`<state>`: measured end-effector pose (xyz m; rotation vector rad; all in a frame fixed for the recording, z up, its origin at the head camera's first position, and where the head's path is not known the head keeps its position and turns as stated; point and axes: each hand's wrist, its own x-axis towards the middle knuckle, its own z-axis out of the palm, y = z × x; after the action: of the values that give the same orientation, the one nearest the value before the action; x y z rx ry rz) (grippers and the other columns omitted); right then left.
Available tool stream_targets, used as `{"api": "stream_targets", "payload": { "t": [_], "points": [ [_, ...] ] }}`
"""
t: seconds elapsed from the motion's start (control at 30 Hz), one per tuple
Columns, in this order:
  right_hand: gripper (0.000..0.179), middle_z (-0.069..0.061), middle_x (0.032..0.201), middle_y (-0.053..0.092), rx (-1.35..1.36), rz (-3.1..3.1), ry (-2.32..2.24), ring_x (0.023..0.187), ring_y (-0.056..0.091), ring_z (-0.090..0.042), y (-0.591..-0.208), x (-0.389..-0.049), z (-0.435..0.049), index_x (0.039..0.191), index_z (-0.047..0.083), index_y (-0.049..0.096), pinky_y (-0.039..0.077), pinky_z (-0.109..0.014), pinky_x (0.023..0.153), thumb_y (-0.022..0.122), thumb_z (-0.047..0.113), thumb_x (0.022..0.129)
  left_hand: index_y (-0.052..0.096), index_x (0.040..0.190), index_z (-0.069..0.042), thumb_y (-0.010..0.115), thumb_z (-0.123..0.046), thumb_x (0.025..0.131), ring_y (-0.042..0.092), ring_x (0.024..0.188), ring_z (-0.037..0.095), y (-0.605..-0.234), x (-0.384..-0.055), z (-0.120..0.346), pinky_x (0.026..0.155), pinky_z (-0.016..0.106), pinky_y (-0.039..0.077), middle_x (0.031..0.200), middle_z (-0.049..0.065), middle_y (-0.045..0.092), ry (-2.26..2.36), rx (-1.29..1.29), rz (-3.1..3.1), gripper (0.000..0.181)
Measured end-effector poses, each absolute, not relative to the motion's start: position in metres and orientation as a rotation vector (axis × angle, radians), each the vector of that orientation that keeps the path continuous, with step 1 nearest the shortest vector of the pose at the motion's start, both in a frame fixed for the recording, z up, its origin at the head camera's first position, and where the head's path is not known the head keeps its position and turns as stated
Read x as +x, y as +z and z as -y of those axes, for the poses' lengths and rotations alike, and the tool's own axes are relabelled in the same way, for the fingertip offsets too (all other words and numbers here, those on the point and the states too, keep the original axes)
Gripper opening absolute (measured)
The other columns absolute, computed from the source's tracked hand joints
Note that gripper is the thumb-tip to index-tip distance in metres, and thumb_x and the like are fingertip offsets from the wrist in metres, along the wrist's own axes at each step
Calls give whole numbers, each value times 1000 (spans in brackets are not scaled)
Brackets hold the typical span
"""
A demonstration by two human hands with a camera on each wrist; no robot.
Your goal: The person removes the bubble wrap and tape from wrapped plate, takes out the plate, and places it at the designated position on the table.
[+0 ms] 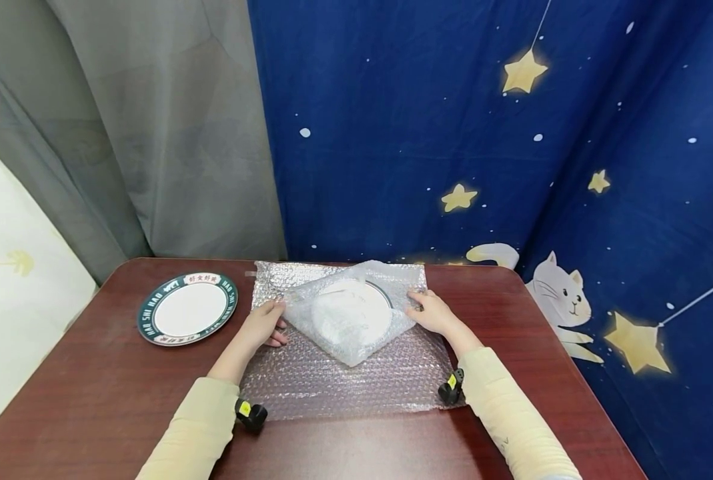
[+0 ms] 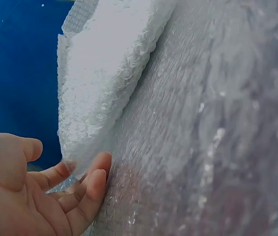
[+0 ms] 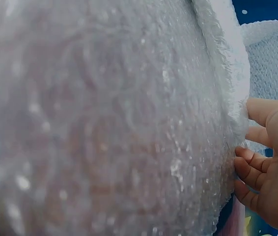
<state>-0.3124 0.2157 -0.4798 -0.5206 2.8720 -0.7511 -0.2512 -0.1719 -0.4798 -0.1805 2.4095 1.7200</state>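
A plate (image 1: 353,313) with a dark rim line lies under a folded layer of bubble wrap (image 1: 351,350), on a wider sheet of the same wrap (image 1: 344,393). My left hand (image 1: 265,323) is at the left corner of the folded layer. In the left wrist view, the thumb of that hand (image 2: 36,189) stands apart while its fingertips touch the corner. My right hand (image 1: 433,312) touches the right side of the folded layer. Seen from the right wrist, that hand (image 3: 271,152) has its fingertips along the wrap's edge, fingers slightly bent.
A second plate (image 1: 188,310), white with a dark green lettered rim, lies on the left of the reddish-brown table (image 1: 92,373). Grey (image 1: 170,133) and blue star-patterned curtains (image 1: 392,133) hang behind the table's back edge.
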Motion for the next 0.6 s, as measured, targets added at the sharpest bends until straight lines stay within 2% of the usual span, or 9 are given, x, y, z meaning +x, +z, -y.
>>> {"api": "stream_targets", "payload": {
  "t": [0.17, 0.3, 0.43, 0.6],
  "points": [
    [58, -28, 131, 45, -567, -2859, -777, 120, 46, -39, -480, -311, -220, 142, 0, 44, 39, -54, 97, 61, 25, 92, 44, 133, 9, 36, -29, 104, 65, 58, 18, -480, -250, 173, 51, 28, 55, 90, 17, 58, 1737, -180, -2394, 48],
    [60, -22, 120, 49, -591, -2839, -795, 99, 51, -30, -481, -309, -223, 142, 0, 44, 44, -47, 86, 64, 24, 91, 51, 123, 10, 38, -30, 104, 65, 59, 18, -481, -248, 175, 51, 28, 55, 92, 18, 60, 1720, -191, -2405, 47],
    [61, -13, 102, 46, -611, -2797, -842, 81, 44, -22, -481, -307, -226, 142, 0, 43, 40, -39, 72, 66, 22, 90, 53, 119, 11, 40, -28, 103, 65, 60, 18, -481, -246, 178, 53, 28, 55, 92, 18, 62, 1711, -182, -2415, 45],
    [65, -12, 101, 45, -646, -2755, -890, 82, 42, -20, -479, -305, -231, 142, -1, 43, 39, -35, 70, 70, 19, 87, 60, 106, 10, 47, -22, 100, 58, 57, 15, -481, -242, 181, 52, 29, 55, 81, 12, 58, 1649, -143, -2493, 35]
  ]
}}
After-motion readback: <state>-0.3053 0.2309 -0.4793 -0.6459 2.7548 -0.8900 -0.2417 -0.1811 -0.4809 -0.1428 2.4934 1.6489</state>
